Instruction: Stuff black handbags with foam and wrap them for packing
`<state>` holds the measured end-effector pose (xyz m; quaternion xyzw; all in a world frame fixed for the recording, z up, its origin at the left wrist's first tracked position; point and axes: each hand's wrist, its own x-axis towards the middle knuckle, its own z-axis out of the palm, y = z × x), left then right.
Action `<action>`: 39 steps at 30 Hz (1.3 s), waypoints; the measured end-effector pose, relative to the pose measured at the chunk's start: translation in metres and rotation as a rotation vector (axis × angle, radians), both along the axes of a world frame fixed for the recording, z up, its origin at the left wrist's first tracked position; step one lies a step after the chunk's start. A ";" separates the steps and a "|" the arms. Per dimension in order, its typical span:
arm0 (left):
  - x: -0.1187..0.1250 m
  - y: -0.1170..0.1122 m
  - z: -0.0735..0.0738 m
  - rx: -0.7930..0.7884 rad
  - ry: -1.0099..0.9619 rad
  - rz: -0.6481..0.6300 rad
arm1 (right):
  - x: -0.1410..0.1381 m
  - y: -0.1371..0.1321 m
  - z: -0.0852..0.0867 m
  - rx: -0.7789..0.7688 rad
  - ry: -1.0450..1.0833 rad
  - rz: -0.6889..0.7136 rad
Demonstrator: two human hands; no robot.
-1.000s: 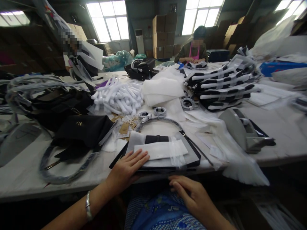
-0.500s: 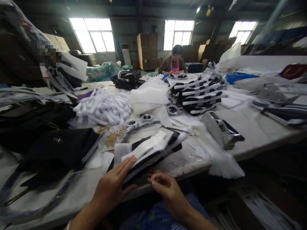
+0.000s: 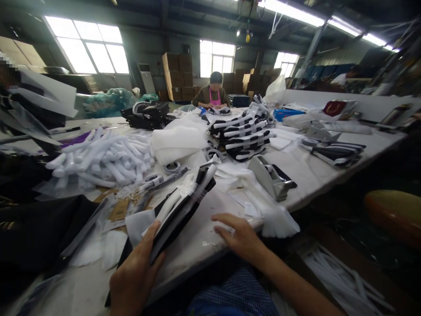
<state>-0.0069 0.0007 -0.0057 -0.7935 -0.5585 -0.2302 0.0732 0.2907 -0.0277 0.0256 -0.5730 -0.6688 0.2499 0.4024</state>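
My left hand (image 3: pixel 136 274) grips the near end of a flat black bag (image 3: pixel 176 232), its fingers on the upper side and its thumb at the lower edge. White foam strips, fixed with clear tape, run along the bag, which is tilted up on its edge. To the right, my right hand (image 3: pixel 241 237) is held just over the table (image 3: pixel 205 219), thumb and fingers apart, holding nothing. A small clear scrap (image 3: pixel 208 244) lies by its fingertips. Beyond my right hand stands a grey tape dispenser (image 3: pixel 271 177).
White foam tubes (image 3: pixel 105 158) are heaped at the left, near a black handbag (image 3: pixel 42 232). Foam sheets (image 3: pixel 180 140) and stacked black-and-white wrapped pieces (image 3: pixel 245 136) lie ahead. A foam sheet (image 3: pixel 276 215) hangs over the table edge. A co-worker (image 3: pixel 213 94) sits across.
The black bag has swung more upright, its far end turning away from me, with my left hand still on it. My right hand has moved right, away from the bag. The view has turned right.
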 end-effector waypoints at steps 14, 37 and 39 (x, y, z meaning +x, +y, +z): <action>0.003 0.000 -0.002 -0.055 -0.014 0.071 | 0.141 0.033 -0.002 -0.158 -1.030 -0.648; 0.003 0.014 0.035 -0.172 -0.216 0.144 | -0.064 0.029 0.013 -0.176 -0.436 0.285; 0.004 0.014 0.035 -0.169 -0.232 0.150 | -0.057 0.035 0.011 -0.107 -0.413 0.204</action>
